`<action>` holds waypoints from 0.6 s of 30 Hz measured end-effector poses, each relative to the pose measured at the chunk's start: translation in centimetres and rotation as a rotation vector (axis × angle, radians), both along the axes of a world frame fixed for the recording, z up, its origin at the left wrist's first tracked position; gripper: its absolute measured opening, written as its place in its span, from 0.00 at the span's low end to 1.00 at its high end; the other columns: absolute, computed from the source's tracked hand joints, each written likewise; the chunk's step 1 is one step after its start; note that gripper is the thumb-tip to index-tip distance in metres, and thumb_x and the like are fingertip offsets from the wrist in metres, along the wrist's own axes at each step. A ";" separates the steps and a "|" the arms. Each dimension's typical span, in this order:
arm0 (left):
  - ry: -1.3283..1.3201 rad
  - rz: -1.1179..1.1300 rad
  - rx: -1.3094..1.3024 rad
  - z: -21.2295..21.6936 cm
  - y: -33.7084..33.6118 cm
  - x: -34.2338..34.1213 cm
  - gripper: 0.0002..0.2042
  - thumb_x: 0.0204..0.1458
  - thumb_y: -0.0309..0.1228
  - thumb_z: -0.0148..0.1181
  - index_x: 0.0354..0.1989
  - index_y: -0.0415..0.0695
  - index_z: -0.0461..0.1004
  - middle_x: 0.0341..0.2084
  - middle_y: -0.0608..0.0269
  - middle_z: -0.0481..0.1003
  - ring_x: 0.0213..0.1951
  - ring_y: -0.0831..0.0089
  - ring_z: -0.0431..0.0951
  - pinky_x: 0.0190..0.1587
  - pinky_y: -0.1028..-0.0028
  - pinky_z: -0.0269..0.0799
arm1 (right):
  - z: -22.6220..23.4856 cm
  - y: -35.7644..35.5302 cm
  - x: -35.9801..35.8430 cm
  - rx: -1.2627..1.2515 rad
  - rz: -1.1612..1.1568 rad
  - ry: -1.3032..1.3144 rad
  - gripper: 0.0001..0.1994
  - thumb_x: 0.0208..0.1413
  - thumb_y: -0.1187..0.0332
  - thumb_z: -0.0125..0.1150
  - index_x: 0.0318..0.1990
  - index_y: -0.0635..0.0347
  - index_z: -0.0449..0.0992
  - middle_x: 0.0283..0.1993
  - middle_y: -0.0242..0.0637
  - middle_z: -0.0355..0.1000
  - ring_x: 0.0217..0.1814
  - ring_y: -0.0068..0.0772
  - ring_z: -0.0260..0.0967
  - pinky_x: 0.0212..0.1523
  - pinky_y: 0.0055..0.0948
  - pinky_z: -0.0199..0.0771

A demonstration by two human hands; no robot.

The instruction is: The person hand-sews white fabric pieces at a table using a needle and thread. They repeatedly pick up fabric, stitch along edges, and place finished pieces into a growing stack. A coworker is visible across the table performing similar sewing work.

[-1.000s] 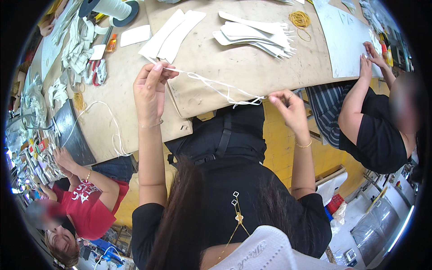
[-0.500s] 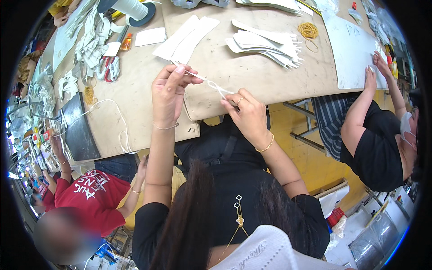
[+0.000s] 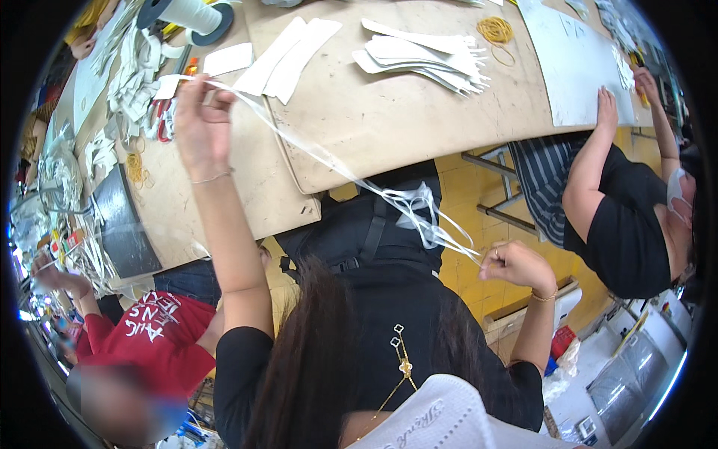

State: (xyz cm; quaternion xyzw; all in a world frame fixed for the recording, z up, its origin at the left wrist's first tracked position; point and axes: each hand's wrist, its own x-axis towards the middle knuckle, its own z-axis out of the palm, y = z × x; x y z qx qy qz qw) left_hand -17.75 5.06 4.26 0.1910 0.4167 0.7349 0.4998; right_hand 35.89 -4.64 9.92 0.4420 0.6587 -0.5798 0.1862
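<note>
My left hand (image 3: pixel 203 127) is raised over the left part of the table, its fingertips pinched on a thin white cord (image 3: pixel 310 148). From there the cord slants down to the right, past the table's front edge, widening into loose loops (image 3: pixel 419 209) in front of my body. Low on the right, off the table, my right hand (image 3: pixel 517 267) is closed on the other end of the cord. Long white strips (image 3: pixel 288 60) lie on the table beyond my hands. To their right is a stack of white curved pieces (image 3: pixel 422 60) with narrow ends.
A spool of white cord (image 3: pixel 187 16), off-white fabric strips (image 3: pixel 134 90) and a black plate (image 3: pixel 123 224) are at left. Yellow rubber bands (image 3: pixel 494 30) and a white sheet (image 3: pixel 572 71) lie at right. One co-worker (image 3: pixel 621 217) sits right, another in red (image 3: pixel 161 322) left.
My hands have moved far apart. The left went up and left, the right down and right, and the cord now stretches between them. The view has shifted slightly.
</note>
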 end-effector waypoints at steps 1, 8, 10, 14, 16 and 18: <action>0.023 0.018 0.015 0.2 0.4 -1.4 0.06 0.62 0.28 0.58 0.37 0.39 0.78 0.34 0.60 0.79 0.34 0.70 0.79 0.37 0.70 0.77 | -1.2 -1.4 1.4 0.069 -0.036 -0.147 0.08 0.49 0.65 0.74 0.34 0.56 0.86 0.34 0.43 0.78 0.31 0.41 0.75 0.32 0.35 0.71; 0.000 -0.033 0.082 2.4 1.6 -11.7 0.06 0.60 0.27 0.61 0.38 0.36 0.76 0.33 0.60 0.77 0.32 0.71 0.75 0.37 0.72 0.70 | -9.0 -9.5 14.0 0.412 -0.324 -0.722 0.17 0.52 0.66 0.70 0.49 0.57 0.82 0.40 0.50 0.80 0.40 0.49 0.78 0.43 0.41 0.76; 0.049 0.141 0.016 3.2 2.5 -14.8 0.07 0.62 0.27 0.57 0.38 0.34 0.73 0.35 0.55 0.77 0.35 0.66 0.77 0.38 0.70 0.70 | -10.7 -12.6 17.4 0.445 -0.336 -0.799 0.20 0.53 0.66 0.68 0.55 0.57 0.79 0.42 0.53 0.79 0.43 0.52 0.78 0.46 0.44 0.76; 0.274 0.306 -0.002 4.5 4.0 -20.1 0.06 0.64 0.24 0.52 0.37 0.33 0.70 0.38 0.49 0.76 0.52 0.52 0.79 0.51 0.62 0.77 | -14.2 -19.3 25.7 0.416 -0.503 -0.858 0.24 0.53 0.66 0.66 0.59 0.55 0.76 0.43 0.53 0.79 0.45 0.53 0.77 0.48 0.46 0.75; 0.343 0.333 -0.002 5.0 4.2 -23.1 0.06 0.65 0.24 0.51 0.37 0.32 0.69 0.39 0.47 0.75 0.56 0.47 0.77 0.55 0.59 0.78 | -15.6 -23.1 29.7 0.473 -0.545 -0.940 0.24 0.52 0.67 0.66 0.59 0.54 0.77 0.41 0.51 0.79 0.42 0.49 0.78 0.46 0.43 0.76; 0.368 0.375 0.009 6.8 4.9 -27.2 0.06 0.65 0.23 0.51 0.38 0.31 0.68 0.39 0.45 0.74 0.56 0.44 0.76 0.57 0.58 0.77 | -15.7 -26.4 33.6 0.400 -0.620 -0.867 0.24 0.52 0.67 0.65 0.60 0.54 0.77 0.37 0.44 0.78 0.37 0.43 0.76 0.42 0.39 0.75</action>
